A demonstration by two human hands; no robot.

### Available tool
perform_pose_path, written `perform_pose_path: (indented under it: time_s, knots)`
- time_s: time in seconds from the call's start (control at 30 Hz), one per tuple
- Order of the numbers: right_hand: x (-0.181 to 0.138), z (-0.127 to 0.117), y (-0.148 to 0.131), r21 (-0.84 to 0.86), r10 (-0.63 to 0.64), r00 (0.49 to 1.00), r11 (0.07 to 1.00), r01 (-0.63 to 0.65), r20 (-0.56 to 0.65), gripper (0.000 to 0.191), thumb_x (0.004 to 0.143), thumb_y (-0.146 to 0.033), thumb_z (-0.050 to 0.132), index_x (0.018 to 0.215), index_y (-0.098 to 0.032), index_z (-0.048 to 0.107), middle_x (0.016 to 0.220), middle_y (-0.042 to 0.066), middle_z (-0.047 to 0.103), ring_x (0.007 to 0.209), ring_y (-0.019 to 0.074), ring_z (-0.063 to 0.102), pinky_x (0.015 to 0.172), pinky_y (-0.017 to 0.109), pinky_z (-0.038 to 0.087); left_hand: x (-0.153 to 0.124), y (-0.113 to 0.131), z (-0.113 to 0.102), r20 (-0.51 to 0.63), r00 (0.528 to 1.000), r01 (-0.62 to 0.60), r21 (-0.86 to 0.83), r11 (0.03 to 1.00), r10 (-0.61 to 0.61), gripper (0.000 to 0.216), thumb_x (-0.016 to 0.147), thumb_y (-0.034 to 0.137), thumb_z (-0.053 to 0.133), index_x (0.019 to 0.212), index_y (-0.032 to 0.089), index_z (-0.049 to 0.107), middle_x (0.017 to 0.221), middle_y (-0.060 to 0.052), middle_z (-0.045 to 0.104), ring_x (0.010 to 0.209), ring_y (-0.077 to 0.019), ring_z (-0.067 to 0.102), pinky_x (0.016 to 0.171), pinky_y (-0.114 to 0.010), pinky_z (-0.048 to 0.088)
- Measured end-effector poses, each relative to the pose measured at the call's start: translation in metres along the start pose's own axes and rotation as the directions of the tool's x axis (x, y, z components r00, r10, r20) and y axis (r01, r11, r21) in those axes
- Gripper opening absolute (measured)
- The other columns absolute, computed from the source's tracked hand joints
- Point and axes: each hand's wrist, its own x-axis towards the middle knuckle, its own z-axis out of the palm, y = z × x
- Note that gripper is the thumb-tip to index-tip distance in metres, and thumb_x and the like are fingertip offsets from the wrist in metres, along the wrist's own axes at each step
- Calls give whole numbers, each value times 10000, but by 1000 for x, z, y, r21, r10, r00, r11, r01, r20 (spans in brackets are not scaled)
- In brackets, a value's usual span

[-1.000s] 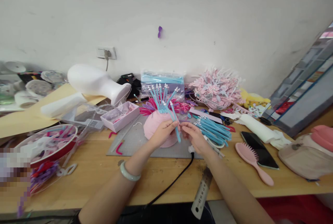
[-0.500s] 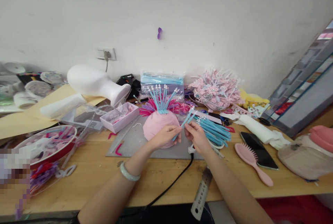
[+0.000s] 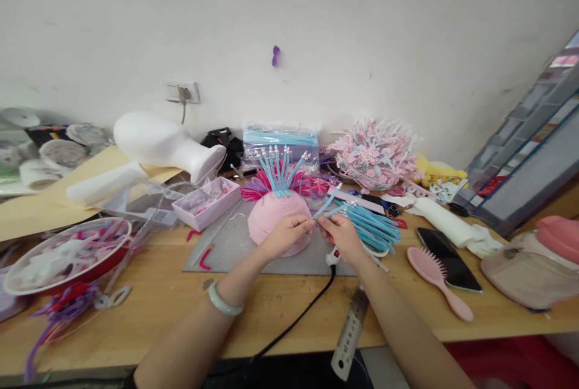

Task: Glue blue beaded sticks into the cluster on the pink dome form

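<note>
Stem (image 3: 326, 202): lower end at the fingertips of the left hand (image 3: 289, 235), long axis slanting away and to the right, beaded tip at the far end. Left thumb and forefinger are pinched together with no visible gap and appear to grip that lower end. Thumb and forefinger of the right hand (image 3: 344, 238) are likewise pinched, apparently on a second stem (image 3: 335, 210), which runs rightward at a flatter angle. The two sets of fingertips are just beside each other; exact contact at the lower ends is too small to tell.

Dome (image 3: 266, 217): left of both sets of fingertips, nearer the left hand, which overlaps its near right side in view. Its upright fan (image 3: 281, 175) of blue stems stands beyond and left of the fingertips. Bundle (image 3: 377, 232): right of the fingertips, nearer the right hand.
</note>
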Motion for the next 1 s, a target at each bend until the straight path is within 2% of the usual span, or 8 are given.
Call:
perform_pose_path:
  time_s: [0.1,0.23,0.43,0.67,0.9,1.0]
  knots:
    - [2,-4,2,-76,-25,1000,997,26,8,375,626,-513,632,499,-180,518,425,-47,443,423,81,372,438,230,263,-1,2,-1,42,999,-25,28,999,24,404,723,525,469,545,166,417,464,74,286,440,-55,248,430,-209,193]
    - [3,-7,2,-27,4,1000,1000,-4,21,364,597,-517,648,520,-175,551,425,-45,450,419,82,372,431,228,266,-2,1,1,95,995,8,-22,1000,-6,446,698,583,484,564,160,438,434,78,307,408,-48,254,411,-204,185]
    - [1,-4,0,-20,-39,996,999,37,-85,344,595,-480,673,497,-176,545,415,-46,446,420,85,371,435,233,281,0,-7,5,124,991,64,-120,991,-49,428,735,581,463,685,157,487,429,72,384,342,-50,298,350,-196,186]
    - [-2,-4,-4,-4,-48,994,999,47,-99,310,637,-456,658,536,-172,588,428,-40,460,425,84,373,429,230,281,-1,-10,5,142,989,43,1,999,-42,420,778,547,421,712,142,513,490,57,457,352,-33,352,366,-176,242]
    - [3,-5,-2,108,-25,978,993,48,-206,292,622,-446,680,588,-178,570,432,-65,431,420,73,368,425,215,293,-2,-2,6,238,956,188,-51,981,-171,375,727,507,464,740,139,532,616,16,552,398,-50,457,380,-186,293]
    - [3,-6,-3,131,-23,982,990,49,-188,288,627,-444,676,605,-178,566,433,-68,430,414,71,368,419,210,289,-1,-2,7,195,961,210,-39,977,-198,357,710,490,470,712,138,528,593,22,536,400,-44,442,386,-184,291]
